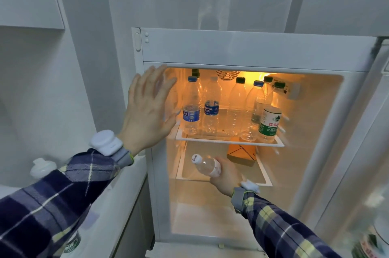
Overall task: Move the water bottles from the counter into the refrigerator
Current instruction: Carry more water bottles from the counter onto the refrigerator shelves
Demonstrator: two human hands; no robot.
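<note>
Several bottles (212, 108) on refrigerator (252, 47) shelf (229, 142)

the refrigerator's upper shelf (229, 139), a white-framed glass tray, carries a crowded row of upright water bottles: a blue-labelled bottle (191, 108) at the left, an aquafina bottle (211, 106) just beside it, clear bottles in the middle and a green-labelled bottle (270, 121) at the right. the lower shelf (223, 182) holds a brown cardboard box (242, 153) towards the back.
</note>
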